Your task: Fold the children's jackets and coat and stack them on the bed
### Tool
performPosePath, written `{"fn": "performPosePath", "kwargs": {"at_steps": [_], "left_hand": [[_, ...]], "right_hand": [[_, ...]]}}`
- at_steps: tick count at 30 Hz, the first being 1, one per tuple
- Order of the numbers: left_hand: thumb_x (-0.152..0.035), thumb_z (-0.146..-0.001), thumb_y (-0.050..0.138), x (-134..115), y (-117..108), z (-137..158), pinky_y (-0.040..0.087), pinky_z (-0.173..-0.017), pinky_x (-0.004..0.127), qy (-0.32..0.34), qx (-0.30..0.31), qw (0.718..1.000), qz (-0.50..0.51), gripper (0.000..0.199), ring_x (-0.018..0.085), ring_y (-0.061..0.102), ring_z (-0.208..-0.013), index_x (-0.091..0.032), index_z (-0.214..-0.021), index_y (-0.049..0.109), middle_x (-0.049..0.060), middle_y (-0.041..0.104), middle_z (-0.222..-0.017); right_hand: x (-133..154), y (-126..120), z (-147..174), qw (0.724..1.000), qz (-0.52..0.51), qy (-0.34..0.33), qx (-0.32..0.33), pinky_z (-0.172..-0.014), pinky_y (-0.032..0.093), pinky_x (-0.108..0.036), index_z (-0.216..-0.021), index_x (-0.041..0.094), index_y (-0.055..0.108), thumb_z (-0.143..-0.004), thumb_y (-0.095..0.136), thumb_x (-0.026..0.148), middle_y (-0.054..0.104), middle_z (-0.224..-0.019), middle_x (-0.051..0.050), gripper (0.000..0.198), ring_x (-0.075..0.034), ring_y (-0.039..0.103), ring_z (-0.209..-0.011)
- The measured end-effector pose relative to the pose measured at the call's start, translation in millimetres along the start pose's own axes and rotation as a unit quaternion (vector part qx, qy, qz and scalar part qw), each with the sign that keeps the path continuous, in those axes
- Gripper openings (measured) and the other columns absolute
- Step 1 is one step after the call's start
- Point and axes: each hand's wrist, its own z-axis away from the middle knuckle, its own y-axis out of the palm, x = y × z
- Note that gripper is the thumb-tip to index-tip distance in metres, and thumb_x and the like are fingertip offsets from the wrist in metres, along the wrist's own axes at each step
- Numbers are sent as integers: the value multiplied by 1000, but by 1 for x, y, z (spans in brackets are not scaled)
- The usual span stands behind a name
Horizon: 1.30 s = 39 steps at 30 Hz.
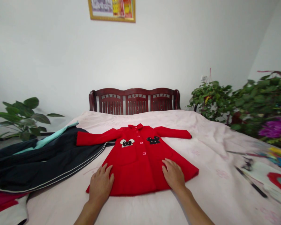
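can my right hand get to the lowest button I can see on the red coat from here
Probably yes: the right hand rests low on the red coat, and only red cloth seems to lie between it and the lowest visible button.

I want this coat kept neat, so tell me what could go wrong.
On the red coat, the sleeve at left overlaps the dark garment; pulling one might drag the other. The left hand and right hand, resting on the coat's lower part, could crease it by sliding.
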Motion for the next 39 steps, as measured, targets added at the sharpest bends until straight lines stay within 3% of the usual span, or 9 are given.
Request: {"fn": "performPosePath", "kwargs": {"at_steps": [30, 35, 39], "left_hand": [[-28, -94, 44, -3, -4, 1, 40, -108, 42, -6, 14, 1000, -4, 46, 27, 49, -134, -20, -137, 60, 10, 56, -146], [-27, -95, 42, 2, -6, 2, 41, -107, 40, -30, 20, 999, 7, 47, 25, 51, -133, -17, -137, 59, 12, 54, -147], [-29, -97, 36, 15, -9, 2, 46, -101, 40, -73, 45, 996, 30, 48, 26, 56, -128, -17, -140, 55, 12, 55, -146]], "right_hand": [[1, -3, 3, 1000, 17, 3, 8, -110, 38, -39, -129, 15, 65, -95, 41, 24, 62, -137, -10, 42, -24, 55, -128], [-2, 0, 4, 1000, 8, 13, -12, -109, 39, -39, -127, 14, 66, -94, 43, 24, 63, -135, -11, 42, -24, 56, -126], [-14, -6, 2, 997, -8, 37, -66, -107, 40, -38, -127, 13, 65, -93, 41, 21, 65, -132, -11, 43, -23, 59, -123]]}}
